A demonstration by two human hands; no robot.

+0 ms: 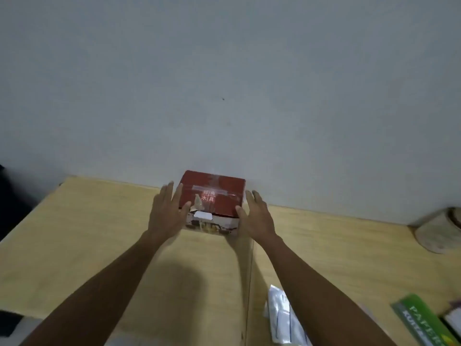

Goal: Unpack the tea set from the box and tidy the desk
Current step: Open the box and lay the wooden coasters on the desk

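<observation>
A dark shape (5, 206) fills the far left edge beyond the desk (74, 245), too dim to identify. The desk is pale yellow wood grain and runs back to a plain grey wall (224, 83).

The left hand (166, 212) reaches forward with its fingers spread and nearly straight, palm turned toward the left side of the box (214, 196). Its thumb lies against the box's near left corner; whether the fingers press the side or only lie beside it cannot be told. It grips nothing else.

The box is red cardboard, closed, standing at the back of the desk close to the wall, roughly centred in the view. Its long axis runs left to right, roughly along the wall, slightly skewed so the right end sits a little nearer. Clear tape crosses the lid, which carries pale Chinese characters. The near face is lighter with printed pictures, and torn tape and a white label mark its upper left.

The right hand (255, 216) mirrors the left: open, fingers extended and together, set against the box's right side, thumb at the near right corner. It holds nothing else.

Near the bottom edge lies a clear plastic bag (282, 318). Further right lies a green packet (421, 320) printed "PAPER". At the right edge a pale round wooden block (439, 229) sits on the desk.
</observation>
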